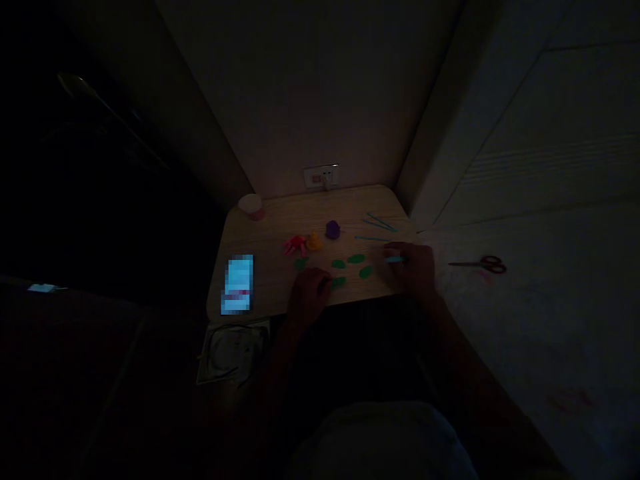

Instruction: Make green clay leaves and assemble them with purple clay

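Note:
Pinched at the fingertips of my left hand (311, 291) is a green leaf-shaped piece (339, 282), close to the table's front edge. My right hand (416, 263) is closed around a short light-blue stick (395, 259), its tip pointing left. Between the hands lie flat green leaf shapes, among them a long one (356, 259), a small one (339, 264) and another (366, 272). One more green piece (300, 264) sits just beyond my left hand. Behind them are a red-pink shape with strands (296, 245), a yellow one (314, 241) and a purple round one (333, 230).
Thin blue sticks (373, 238) lie at the right of the small wooden table (295, 213). A lit phone (238, 284) rests on the left, a pink-and-white cup (252, 207) at the back left. Scissors (480, 265) lie off to the right. A wall socket (321, 176) is behind; the room is dark.

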{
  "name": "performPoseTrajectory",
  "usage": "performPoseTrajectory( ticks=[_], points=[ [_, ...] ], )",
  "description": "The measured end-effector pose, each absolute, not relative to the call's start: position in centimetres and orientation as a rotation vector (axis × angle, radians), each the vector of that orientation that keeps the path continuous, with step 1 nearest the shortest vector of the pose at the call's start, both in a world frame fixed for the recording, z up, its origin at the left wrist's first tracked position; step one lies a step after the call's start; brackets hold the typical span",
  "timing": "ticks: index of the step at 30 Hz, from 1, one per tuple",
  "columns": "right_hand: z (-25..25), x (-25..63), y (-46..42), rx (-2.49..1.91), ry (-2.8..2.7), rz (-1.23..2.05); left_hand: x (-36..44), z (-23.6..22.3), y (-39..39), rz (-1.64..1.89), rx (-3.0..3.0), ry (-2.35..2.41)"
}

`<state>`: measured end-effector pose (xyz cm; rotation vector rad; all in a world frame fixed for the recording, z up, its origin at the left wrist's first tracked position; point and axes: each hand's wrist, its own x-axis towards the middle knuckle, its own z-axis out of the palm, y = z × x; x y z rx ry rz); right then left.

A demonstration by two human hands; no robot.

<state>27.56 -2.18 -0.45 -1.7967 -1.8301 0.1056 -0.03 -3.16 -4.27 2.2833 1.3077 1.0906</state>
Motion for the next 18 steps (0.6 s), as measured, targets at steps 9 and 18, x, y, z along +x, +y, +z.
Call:
performPoseTrajectory(
  ticks=[9, 18],
  points=[
    [-1.3, 20.6, -5.0, -1.303, -2.435, 0.263, -0.1, -4.8, -3.1, 1.140, 2.137, 1.343],
    [-2.3, 21.5, -6.6, -1.351, -2.485, 0.234, -1.0, -4.4, -2.9, 1.275, 1.923, 1.371]
  ],
)
